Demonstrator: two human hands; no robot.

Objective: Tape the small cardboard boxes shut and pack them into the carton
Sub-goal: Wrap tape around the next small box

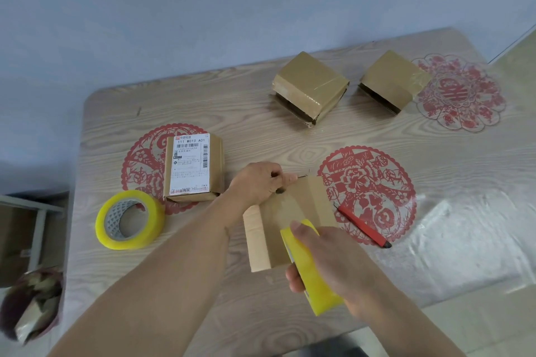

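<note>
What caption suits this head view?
Left hand steadies small cardboard box; right hand grips yellow tape roll.

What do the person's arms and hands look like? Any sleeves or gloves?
Both forearms are bare, with no sleeves in view. The left hand and right hand wear no gloves, and no rings, watch or bracelet show. The fingernails look short and plain.
</note>
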